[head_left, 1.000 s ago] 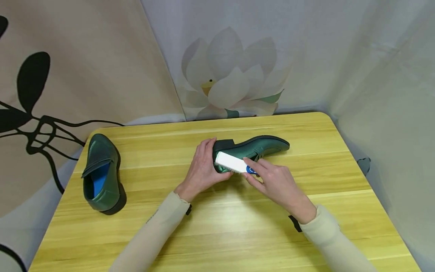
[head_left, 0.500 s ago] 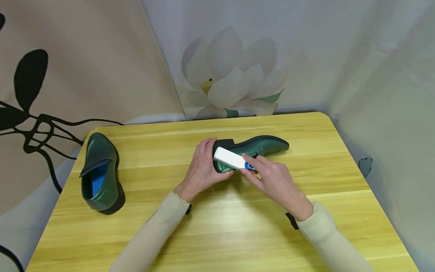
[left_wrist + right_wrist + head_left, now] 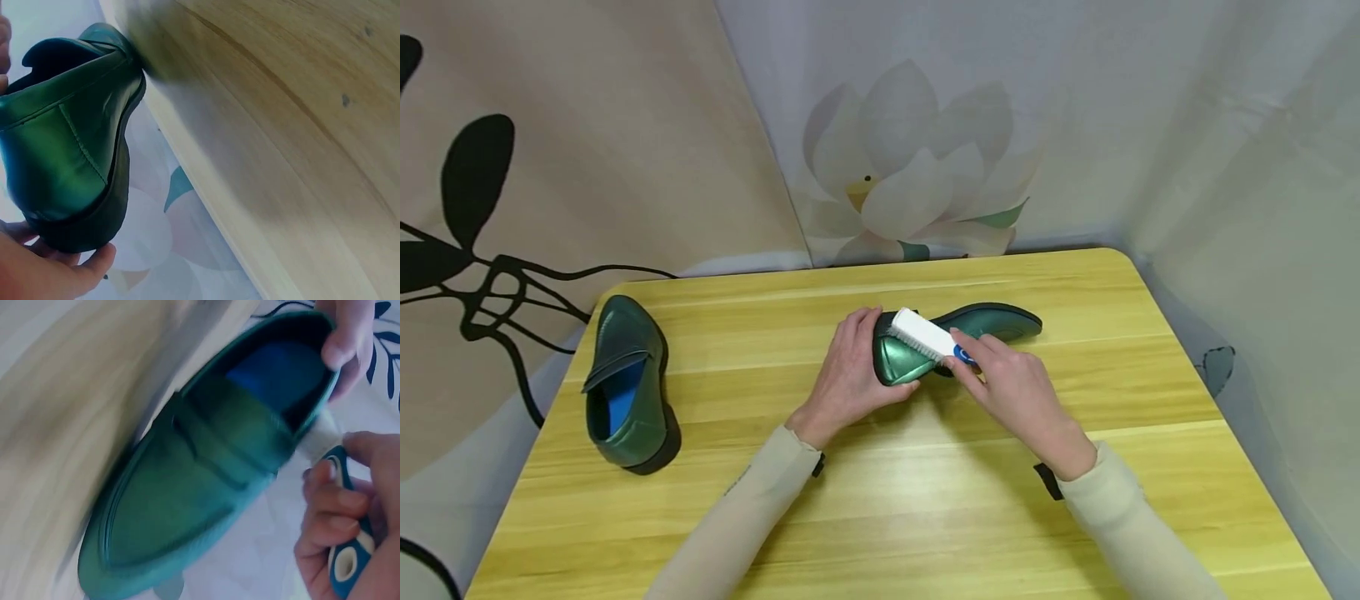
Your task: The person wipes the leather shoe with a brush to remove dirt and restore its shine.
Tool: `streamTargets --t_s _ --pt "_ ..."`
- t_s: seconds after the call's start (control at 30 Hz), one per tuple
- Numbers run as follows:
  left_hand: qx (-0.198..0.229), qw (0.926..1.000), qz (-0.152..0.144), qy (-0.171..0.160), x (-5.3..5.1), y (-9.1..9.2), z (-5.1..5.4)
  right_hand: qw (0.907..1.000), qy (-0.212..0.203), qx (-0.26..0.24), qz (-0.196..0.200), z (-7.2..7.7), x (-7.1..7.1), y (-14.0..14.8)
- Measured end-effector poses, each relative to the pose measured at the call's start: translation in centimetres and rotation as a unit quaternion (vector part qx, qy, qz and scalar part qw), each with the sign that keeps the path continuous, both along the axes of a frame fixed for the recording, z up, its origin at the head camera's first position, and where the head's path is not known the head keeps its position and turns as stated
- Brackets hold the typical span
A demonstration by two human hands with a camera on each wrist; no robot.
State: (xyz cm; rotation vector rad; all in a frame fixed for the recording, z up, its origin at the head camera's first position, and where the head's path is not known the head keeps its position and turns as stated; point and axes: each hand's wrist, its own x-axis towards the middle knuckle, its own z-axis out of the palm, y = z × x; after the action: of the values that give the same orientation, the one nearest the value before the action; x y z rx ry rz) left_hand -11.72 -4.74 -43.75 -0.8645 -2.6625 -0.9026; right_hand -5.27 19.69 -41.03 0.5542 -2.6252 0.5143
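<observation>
A green leather loafer [image 3: 906,361] lies tilted on its side in the middle of the table, toe to the right. Its heel end is gripped by my left hand [image 3: 850,367], with fingers behind the heel and the thumb at the opening. In my right hand [image 3: 1011,387] I hold a white brush [image 3: 921,332] by its blue and white handle [image 3: 350,550]. The bristles face the side of the shoe near the heel and seem to touch it. The right wrist view shows the loafer's blue insole [image 3: 275,375] and strap.
A second green loafer [image 3: 628,383] stands upright at the left of the wooden table [image 3: 880,517], toe pointing away. A curtain [image 3: 910,150] printed with a pale flower hangs behind the table's far edge.
The brush has moved up and slightly right along the loafer's side, toward the sole. The held loafer has rolled a little, showing more green at the heel. My left hand keeps its hold.
</observation>
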Motion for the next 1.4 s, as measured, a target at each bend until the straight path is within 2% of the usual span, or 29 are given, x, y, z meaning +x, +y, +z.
streamTargets --t_s 0.13,0.23,0.37,0.63,0.73,0.87,1.17,1.27,1.4 --pt "-0.008 1.0 -0.001 0.003 -0.1 0.0 0.0 0.9976 -0.026 0.023 -0.061 0.3 0.1 1.9" --pt "-0.009 0.9999 0.001 0.01 -0.2 0.0 0.0 0.9954 -0.035 0.029 -0.084 0.5 0.3 3.1" --pt "-0.01 0.9998 -0.001 0.016 -0.3 0.1 0.0 0.9956 -0.037 0.03 -0.081 0.7 0.6 3.6" --pt "-0.011 0.9998 -0.001 0.016 -0.2 0.1 0.0 0.9977 -0.051 0.036 -0.024 1.5 1.2 1.0" --pt "-0.014 0.9998 -0.001 0.016 -0.2 0.0 -0.1 0.9959 -0.06 0.057 -0.036 2.1 1.3 1.3" --pt "-0.014 0.9997 0.0 0.021 -0.2 -0.1 -0.1 0.9917 -0.072 0.08 -0.071 2.7 1.4 3.0" --pt "-0.012 0.9994 -0.005 0.031 -0.2 -0.1 0.0 0.9856 -0.058 0.075 -0.14 2.5 1.5 7.1" --pt "-0.013 0.9994 -0.004 0.031 -0.2 0.0 0.0 0.9866 -0.056 0.068 -0.137 2.3 1.3 7.0" --pt "-0.014 0.9993 -0.005 0.033 -0.1 0.1 -0.1 0.9909 -0.052 0.063 -0.107 2.2 0.9 5.8"
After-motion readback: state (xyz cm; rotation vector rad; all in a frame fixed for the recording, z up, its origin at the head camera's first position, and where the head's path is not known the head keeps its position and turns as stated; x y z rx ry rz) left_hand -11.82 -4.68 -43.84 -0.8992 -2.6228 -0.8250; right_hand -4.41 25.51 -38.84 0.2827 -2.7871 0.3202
